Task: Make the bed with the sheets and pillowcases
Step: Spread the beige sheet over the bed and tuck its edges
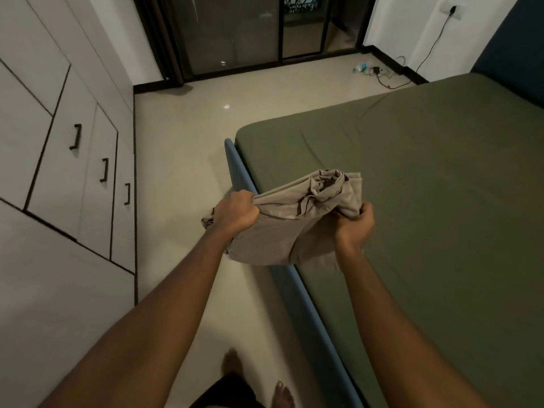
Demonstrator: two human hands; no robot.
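Mostly bunched up, one taupe cloth [297, 228] is held over the blue edge of the bed [426, 187]; sheet or pillowcase cannot be told. Two hands grip it: left hand [238, 212] fingers curled tight on one end, right hand [354, 228] fingers clutching the other.

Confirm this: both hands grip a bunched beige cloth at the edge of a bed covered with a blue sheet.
Wrong colour: the head view shows the sheet is olive green, not blue. The left hand and right hand do grip the bunched beige cloth.
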